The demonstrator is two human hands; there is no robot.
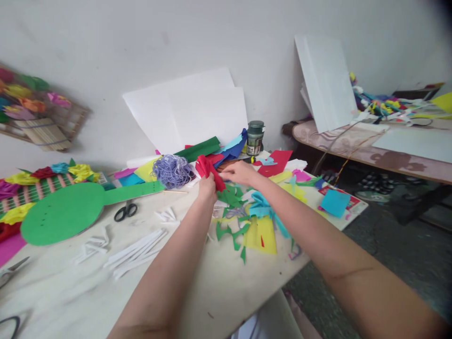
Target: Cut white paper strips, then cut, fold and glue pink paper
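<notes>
Nearby stands a lidded jar (254, 138), contents indistinct; left fingers (212, 180) grip red material (203, 165); whether right fingers (230, 174) hold anything is unclear.

The left hand (207, 186) partly hides the red material (202, 165); the view's left edge cuts off metal-bladed scissors (10, 272).

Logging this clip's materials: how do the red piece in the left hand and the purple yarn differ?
The red piece is gripped by the left hand, while the purple yarn lies on the table. The red piece looks like folded sheet; the purple yarn is a tangle of thin strands. The red piece is vivid, the purple yarn paler and bluish. Both are bunched up.
</notes>
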